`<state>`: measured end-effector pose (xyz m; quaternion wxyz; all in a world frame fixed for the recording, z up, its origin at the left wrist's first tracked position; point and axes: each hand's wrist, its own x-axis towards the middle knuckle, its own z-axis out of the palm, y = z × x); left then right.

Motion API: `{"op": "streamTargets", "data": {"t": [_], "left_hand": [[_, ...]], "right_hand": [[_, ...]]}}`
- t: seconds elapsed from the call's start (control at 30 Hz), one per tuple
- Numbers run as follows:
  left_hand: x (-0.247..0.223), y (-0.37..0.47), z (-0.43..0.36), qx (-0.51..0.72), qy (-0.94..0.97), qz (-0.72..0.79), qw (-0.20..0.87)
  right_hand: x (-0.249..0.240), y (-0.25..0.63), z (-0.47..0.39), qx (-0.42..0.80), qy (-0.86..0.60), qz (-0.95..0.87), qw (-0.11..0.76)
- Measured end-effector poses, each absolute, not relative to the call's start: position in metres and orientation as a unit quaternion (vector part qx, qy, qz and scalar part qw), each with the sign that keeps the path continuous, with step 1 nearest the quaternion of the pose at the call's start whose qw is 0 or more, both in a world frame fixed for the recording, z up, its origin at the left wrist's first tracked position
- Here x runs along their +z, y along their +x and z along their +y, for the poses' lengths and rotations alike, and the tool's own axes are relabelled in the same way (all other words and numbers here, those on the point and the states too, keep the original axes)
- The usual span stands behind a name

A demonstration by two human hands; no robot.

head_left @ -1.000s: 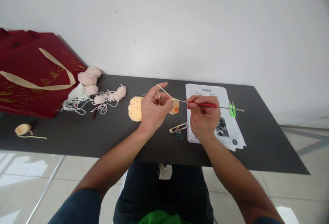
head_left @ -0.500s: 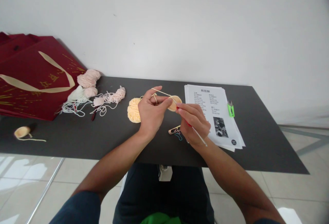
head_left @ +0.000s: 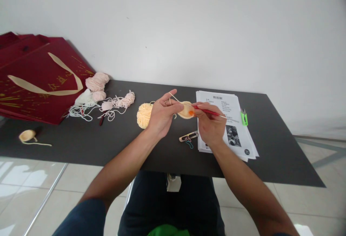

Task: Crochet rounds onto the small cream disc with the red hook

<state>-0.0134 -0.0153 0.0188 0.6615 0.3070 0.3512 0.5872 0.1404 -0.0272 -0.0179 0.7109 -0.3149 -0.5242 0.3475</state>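
My left hand (head_left: 162, 115) pinches the left edge of a round cream crochet piece (head_left: 185, 110), with a strand of yarn running over its raised index finger. In my right hand (head_left: 212, 123) is a red-handled crochet hook (head_left: 207, 111), its tip end at the piece's right side. A small orange spot shows on the piece near that hand. Beside my left hand lies a pale yellow yarn ball (head_left: 144, 115). Below the hands are a pair of gold thread snips (head_left: 189, 136) and a small teal stitch marker (head_left: 191, 144).
Printed sheets (head_left: 243, 145) lie at the right, with green snips (head_left: 244, 117) at their edge. Dark red bags (head_left: 35, 81), pink yarn (head_left: 97, 81), white yarn (head_left: 84, 100) and a small cream crochet cup (head_left: 27, 135) are at the left of the dark table (head_left: 121, 142).
The hook has swung from a steep slant to nearly level, and my right hand has turned with it. More of the crochet piece shows, including the orange spot. The view has shifted slightly.
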Motion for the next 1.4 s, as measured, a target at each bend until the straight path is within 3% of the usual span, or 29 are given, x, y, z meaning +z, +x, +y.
{"op": "streamTargets", "data": {"t": [0.17,0.37,0.57,0.7,0.9,1.17,1.4], "left_hand": [[0.017,-0.014,-0.017,0.559,0.35,0.364,0.658],[0.013,-0.015,-0.016,0.547,0.388,0.391,0.63],[0.011,-0.01,-0.021,0.589,0.45,0.424,0.519],[0.011,-0.008,-0.023,0.588,0.48,0.417,0.501],[0.008,-0.012,-0.017,0.577,0.468,0.374,0.555],[0.01,-0.014,-0.015,0.571,0.456,0.351,0.586],[0.008,-0.011,-0.015,0.612,0.44,0.337,0.564]], "right_hand": [[-0.013,0.154,-0.019,0.449,-0.288,-0.494,0.687],[0.002,0.163,-0.025,0.33,-0.308,-0.576,0.681],[0.011,0.153,-0.042,0.224,-0.336,-0.62,0.673],[0.011,0.155,-0.043,0.278,-0.343,-0.586,0.679],[0.005,0.161,-0.034,0.36,-0.323,-0.518,0.705],[-0.001,0.158,-0.024,0.51,-0.3,-0.442,0.674],[-0.007,0.141,-0.029,0.549,-0.326,-0.369,0.676]]}}
